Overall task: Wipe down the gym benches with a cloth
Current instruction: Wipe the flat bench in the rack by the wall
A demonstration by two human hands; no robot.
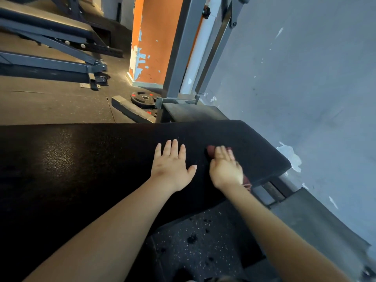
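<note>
A black padded gym bench [81,159] stretches across the middle of the view, its right end close to the wall. My left hand [171,165] lies flat on the pad with fingers spread. Just to its right, my right hand [225,169] presses a dark red cloth [211,151] onto the pad with straight fingers. The hand is blurred. Most of the cloth is hidden under the palm; a frayed corner shows by the wrist at the bench's front edge.
A grey wall [305,78] runs along the right. Behind the bench stand a grey steel frame [179,58], an orange pillar [154,37] and weight plates [144,99] on the rubber floor. Another bench [50,31] stands at the far left. Speckled floor mat [203,241] lies below.
</note>
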